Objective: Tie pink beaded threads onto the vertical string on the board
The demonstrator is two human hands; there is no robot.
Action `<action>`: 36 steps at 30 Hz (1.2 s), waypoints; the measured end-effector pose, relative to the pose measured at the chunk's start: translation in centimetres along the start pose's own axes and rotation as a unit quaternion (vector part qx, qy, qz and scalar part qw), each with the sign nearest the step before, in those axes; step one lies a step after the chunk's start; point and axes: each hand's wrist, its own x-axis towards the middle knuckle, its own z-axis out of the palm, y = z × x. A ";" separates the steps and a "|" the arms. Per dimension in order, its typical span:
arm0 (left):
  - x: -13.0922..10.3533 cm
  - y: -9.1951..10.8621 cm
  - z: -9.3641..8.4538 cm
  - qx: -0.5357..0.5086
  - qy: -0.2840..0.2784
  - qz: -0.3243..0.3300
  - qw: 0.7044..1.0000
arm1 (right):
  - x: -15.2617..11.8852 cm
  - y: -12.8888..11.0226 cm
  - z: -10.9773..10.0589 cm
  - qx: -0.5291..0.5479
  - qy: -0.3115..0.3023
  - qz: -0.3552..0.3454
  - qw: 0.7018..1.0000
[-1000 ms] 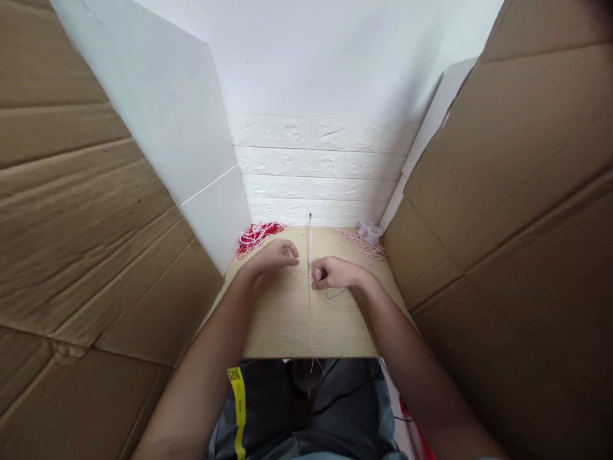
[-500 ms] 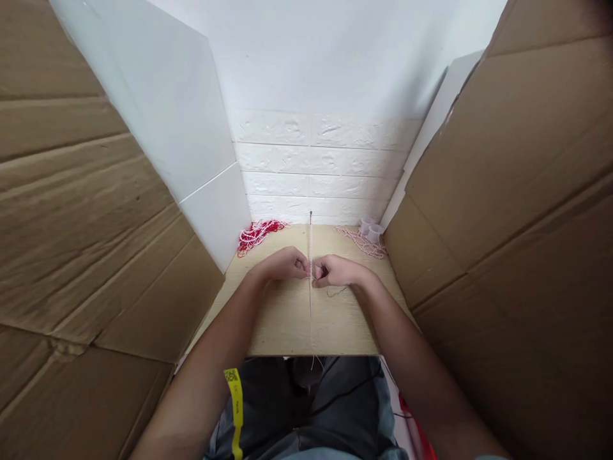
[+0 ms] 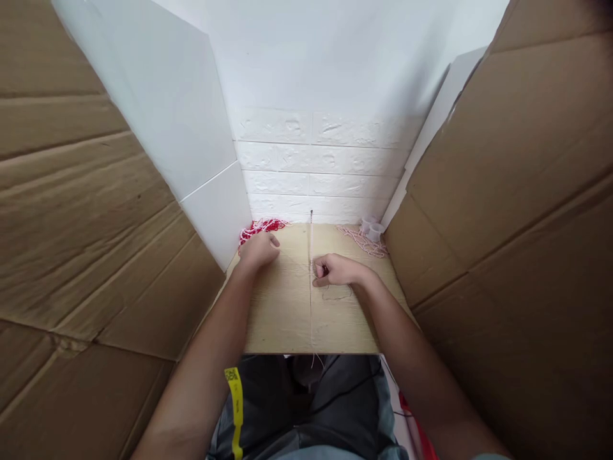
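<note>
A thin pale pink cord [image 3: 311, 319] runs down the middle of the board, from a small nail in the wall past the front edge. Its upper stretch [image 3: 311, 239] looks thicker and braided. My right hand [image 3: 334, 269] is beside the cord, fingers pinched on a thin thread at the braid's lower end; a loose thread tail [image 3: 342, 296] curls below it. My left hand [image 3: 260, 249] is closed, well left of the cord and near the red and white yarn. A very faint thread seems to stretch from it towards the cord.
Red and white yarn [image 3: 268, 225] is heaped at the board's back left. Pale pink yarn [image 3: 363, 241] and small clear cups [image 3: 372, 228] are at the back right. Cardboard walls [image 3: 96, 223] flank both sides; a white brick-pattern wall [image 3: 287, 156] closes the back.
My left hand has moved from the cord out to the left and slightly back, still closed. My right hand has stayed almost in place beside the cord.
</note>
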 end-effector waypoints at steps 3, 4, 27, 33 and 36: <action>-0.3 0.5 0.2 -0.089 -0.070 0.124 0.986 | 0.0 0.0 0.0 -0.004 0.002 0.007 1.000; -0.5 0.8 0.4 -0.119 -0.118 0.168 0.971 | 0.0 -0.1 0.0 -0.006 0.003 0.008 1.000; -1.3 1.9 1.3 -0.040 -0.177 0.176 0.968 | -0.1 -0.2 0.0 -0.011 0.009 -0.002 1.000; -1.0 1.3 0.4 0.038 -0.120 0.090 0.988 | 0.0 0.0 0.0 -0.004 0.003 -0.001 1.000; -0.7 1.1 0.3 0.061 -0.076 0.046 0.994 | 0.0 0.0 0.0 -0.007 0.004 0.001 1.000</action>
